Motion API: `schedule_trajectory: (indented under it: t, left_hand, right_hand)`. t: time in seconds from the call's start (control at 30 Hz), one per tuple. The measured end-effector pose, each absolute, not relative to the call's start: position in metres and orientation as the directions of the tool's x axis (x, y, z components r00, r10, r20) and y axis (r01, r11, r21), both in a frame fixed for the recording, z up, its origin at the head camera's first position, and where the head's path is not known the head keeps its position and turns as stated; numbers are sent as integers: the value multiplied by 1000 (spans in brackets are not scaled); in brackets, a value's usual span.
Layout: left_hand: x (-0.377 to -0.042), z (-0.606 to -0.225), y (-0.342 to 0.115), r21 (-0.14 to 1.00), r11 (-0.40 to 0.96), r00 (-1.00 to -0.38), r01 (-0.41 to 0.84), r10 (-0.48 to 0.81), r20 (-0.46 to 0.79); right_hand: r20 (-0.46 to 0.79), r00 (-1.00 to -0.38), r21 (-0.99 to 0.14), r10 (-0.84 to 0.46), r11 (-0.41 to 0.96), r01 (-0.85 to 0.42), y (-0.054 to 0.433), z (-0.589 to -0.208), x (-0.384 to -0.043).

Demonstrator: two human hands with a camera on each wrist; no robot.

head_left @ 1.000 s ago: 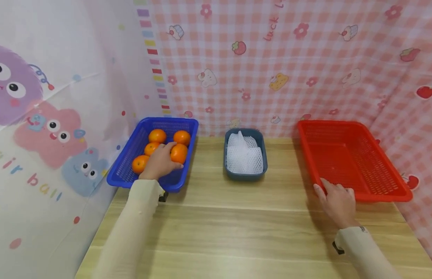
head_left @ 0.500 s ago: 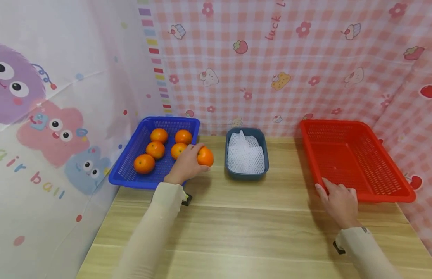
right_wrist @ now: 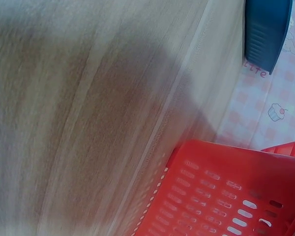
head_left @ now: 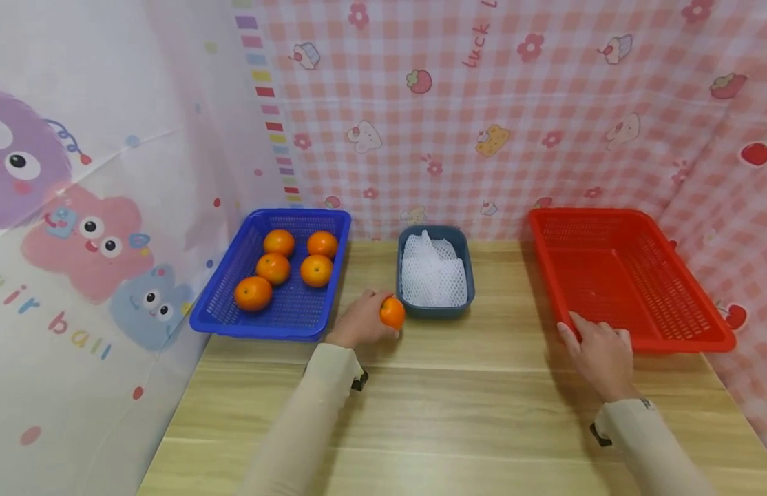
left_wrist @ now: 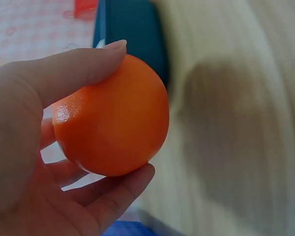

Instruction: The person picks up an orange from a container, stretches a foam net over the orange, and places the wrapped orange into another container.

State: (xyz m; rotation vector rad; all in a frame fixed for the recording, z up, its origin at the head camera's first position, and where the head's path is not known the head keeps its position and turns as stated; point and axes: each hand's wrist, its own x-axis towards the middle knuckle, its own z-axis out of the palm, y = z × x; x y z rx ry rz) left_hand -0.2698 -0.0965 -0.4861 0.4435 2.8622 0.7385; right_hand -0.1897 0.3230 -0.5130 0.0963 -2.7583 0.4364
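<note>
Orange fruit (head_left: 392,314), mid-frame, pinched by your left hand (head_left: 363,319), may slip: glossy peel. Your right hand (head_left: 602,359) grips the red basket (head_left: 681,343), lower right.

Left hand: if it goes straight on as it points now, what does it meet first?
Most likely the dark box, its near left corner, met first by the orange in the left hand; depth is unclear.

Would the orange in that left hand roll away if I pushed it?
Probably, since the orange looks round. Its shiny skin might be slippery. It seems firm: no dent shows where the left hand grips it.
</note>
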Motion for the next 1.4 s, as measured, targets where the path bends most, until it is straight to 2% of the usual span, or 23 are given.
schedule_trajectory:
  t: [0.17,0.63,1.07,1.4]
  left_hand:
    - [-268,-498,-96,487,842,-944,234,316,-92]
    - [-262,-508,-93,479,855,-935,198,312,-169]
    - [-261,-510,-91,452,864,-938,224,317,-140]
    - [-262,-507,-99,486,844,-939,227,322,-121]
  right_hand:
    - [373,-928,-286,-13,950,-128,322,-513,-190]
    - [345,-938,-283,-13,952,-118,322,-514,-189]
    - [351,-936,-282,-10,952,-117,321,-513,-189]
    - [373,-928,-282,-10,951,-124,322,-514,-189]
